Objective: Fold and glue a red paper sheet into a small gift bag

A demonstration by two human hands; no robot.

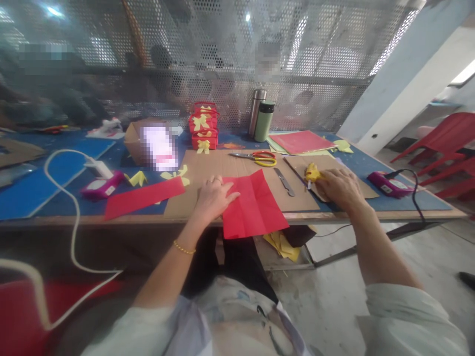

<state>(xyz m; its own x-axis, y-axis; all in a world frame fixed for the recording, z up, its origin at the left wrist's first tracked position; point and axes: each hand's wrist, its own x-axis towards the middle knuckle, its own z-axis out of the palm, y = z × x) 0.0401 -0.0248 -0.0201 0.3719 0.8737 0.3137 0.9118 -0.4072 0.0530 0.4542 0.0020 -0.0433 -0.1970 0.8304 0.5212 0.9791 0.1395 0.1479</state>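
A creased sheet of red paper point(256, 205) lies over the front edge of a cardboard sheet point(208, 165), its lower part jutting past the table edge. My left hand point(215, 198) rests on the paper's left side, thumb stretched across it and fingers lying on top. To the right, my right hand point(339, 185) is closed around what looks like a yellow glue gun point(312, 173), its nozzle pointing down to the left. The hand hides its grip. Between the hands lie a grey flat blade point(284, 182) and scissors point(261, 158) with red and yellow handles.
A red strip point(144, 198) and yellow paper bows point(137, 178) lie left. Behind are stacked red boxes point(204, 131), a lit phone point(160, 147) and a green flask point(264, 121). Purple power sockets point(102, 185) sit on both sides; a white cable point(76, 222) hangs left.
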